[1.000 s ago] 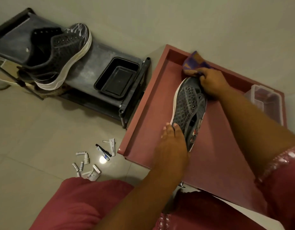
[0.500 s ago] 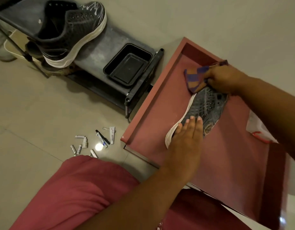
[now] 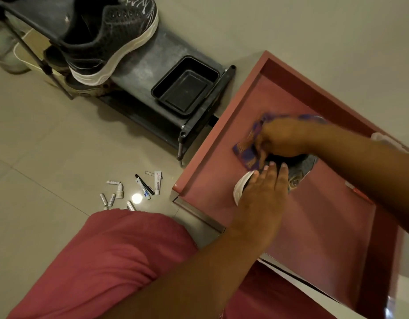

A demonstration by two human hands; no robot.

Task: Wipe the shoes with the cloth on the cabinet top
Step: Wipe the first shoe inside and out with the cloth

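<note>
A grey mesh shoe (image 3: 301,171) with a white sole lies on the red cabinet top (image 3: 325,226), mostly hidden under my hands. My left hand (image 3: 260,199) rests flat on its heel end, holding it down. My right hand (image 3: 284,139) grips a purple and orange patterned cloth (image 3: 247,150) and presses it on the shoe's upper. A second, black mesh shoe (image 3: 111,40) with a white sole stands on the dark shoe rack at the top left.
A black plastic tray (image 3: 185,88) sits on the shoe rack (image 3: 141,65) next to the cabinet. Several small tubes and bottles (image 3: 134,189) lie on the tiled floor. A clear container (image 3: 380,138) peeks out behind my right arm. The cabinet has a raised rim (image 3: 222,118).
My right hand has drawn the cloth back along the shoe from the toe toward the middle. My left hand stays on the heel. The camera has shifted, bringing the cabinet closer.
</note>
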